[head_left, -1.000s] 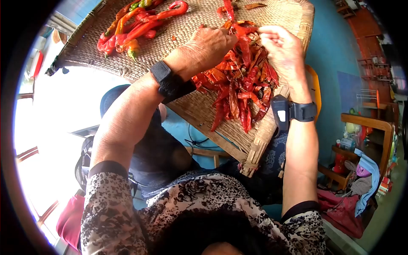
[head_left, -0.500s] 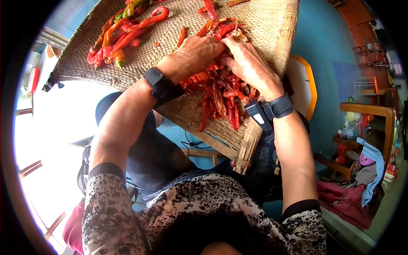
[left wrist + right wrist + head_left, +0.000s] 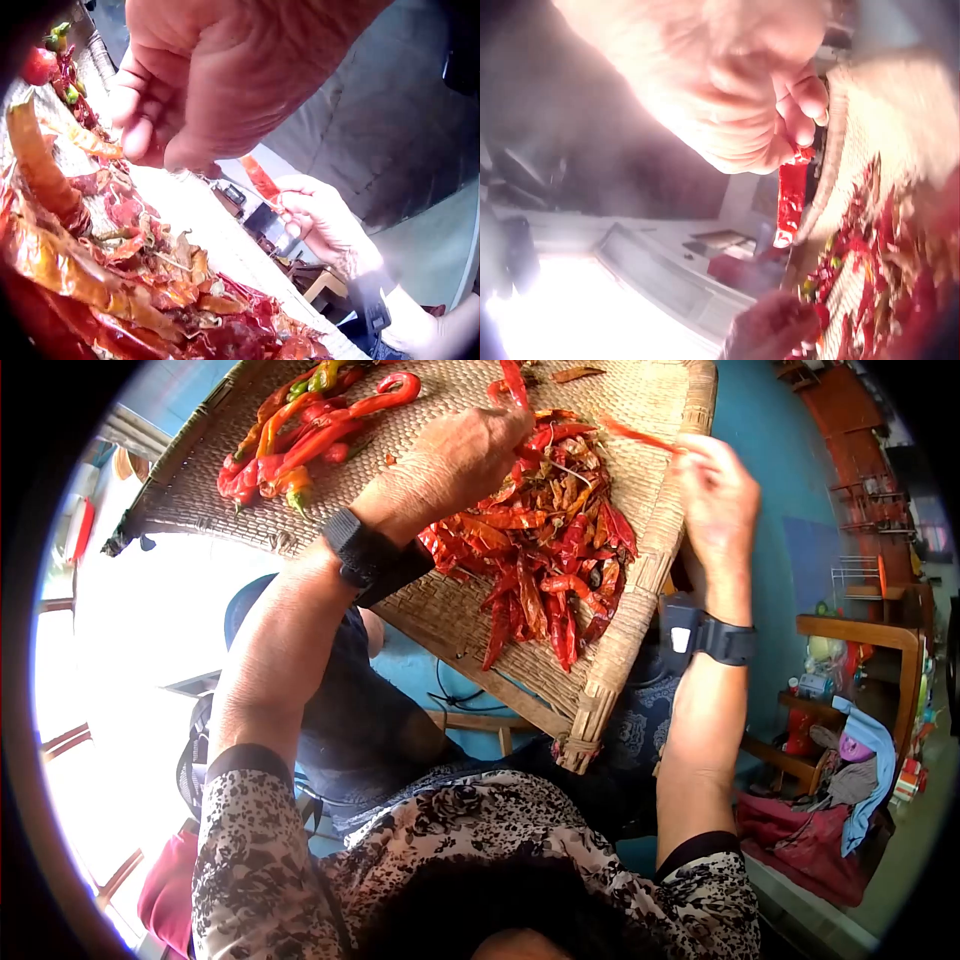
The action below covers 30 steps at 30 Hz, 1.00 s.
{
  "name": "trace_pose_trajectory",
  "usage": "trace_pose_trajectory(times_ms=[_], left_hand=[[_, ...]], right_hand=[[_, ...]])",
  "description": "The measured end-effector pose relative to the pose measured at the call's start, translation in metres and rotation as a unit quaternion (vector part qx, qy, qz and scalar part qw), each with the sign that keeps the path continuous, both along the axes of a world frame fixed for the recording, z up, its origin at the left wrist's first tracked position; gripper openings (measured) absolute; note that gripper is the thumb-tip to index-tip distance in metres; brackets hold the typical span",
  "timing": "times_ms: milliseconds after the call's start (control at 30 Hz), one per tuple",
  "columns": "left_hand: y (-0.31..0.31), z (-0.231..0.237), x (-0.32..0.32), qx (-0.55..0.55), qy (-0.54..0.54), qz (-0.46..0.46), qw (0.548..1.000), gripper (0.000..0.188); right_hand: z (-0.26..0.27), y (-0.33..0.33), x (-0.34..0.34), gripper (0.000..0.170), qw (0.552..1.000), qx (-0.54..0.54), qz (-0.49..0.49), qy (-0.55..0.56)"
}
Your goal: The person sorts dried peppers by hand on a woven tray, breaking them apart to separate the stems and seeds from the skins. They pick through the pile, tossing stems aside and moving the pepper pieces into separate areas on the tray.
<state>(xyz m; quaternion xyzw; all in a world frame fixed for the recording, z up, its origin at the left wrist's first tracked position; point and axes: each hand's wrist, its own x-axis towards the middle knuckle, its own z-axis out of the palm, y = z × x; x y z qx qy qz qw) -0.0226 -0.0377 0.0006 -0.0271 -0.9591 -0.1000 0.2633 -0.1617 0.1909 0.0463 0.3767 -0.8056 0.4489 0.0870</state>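
My right hand (image 3: pixel 718 500) is held out past the right rim of the woven tray (image 3: pixel 640 610). Its thumb and fingertips pinch a thin red chili pepper (image 3: pixel 640 435), which also shows in the right wrist view as a flat, shiny red strip (image 3: pixel 791 199). Over the far part of the dried chili heap (image 3: pixel 550 560), my left hand (image 3: pixel 460 455) has its fingers curled in toward the thumb. A bit of red chili (image 3: pixel 821 315) shows at its fingertips in the right wrist view; most of it is hidden by the hand.
Fresh red, orange and green peppers (image 3: pixel 340 435) lie at the tray's far left. One long red chili (image 3: pixel 513 382) lies beyond the heap. The tray's near corner (image 3: pixel 580 740) reaches over the person's lap. A wooden chair (image 3: pixel 860 630) with cloths stands at right.
Half a second ago both hands were together over the heap. Since then my right hand has swung right and outward with a red chili, while the left has stayed close to its place.
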Motion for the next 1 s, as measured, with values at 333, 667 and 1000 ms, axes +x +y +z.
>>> trace_pose_trajectory(times_ms=[333, 667, 1000], left_hand=[[0.06, 0.011, 0.017, 0.038, -0.113, -0.351, 0.929, 0.059], [0.074, -0.015, 0.028, -0.053, -0.099, -0.315, 0.942, 0.03], [0.017, 0.005, 0.015, -0.025, -0.087, -0.15, 0.985, 0.022]], right_hand=[[-0.006, 0.027, -0.005, 0.024, 0.968, 0.167, 0.013, 0.188], [-0.041, -0.009, 0.033, 0.02, 0.934, 0.29, 0.168, 0.124], [-0.023, -0.03, 0.025, 0.024, 0.965, 0.203, 0.162, -0.025]])
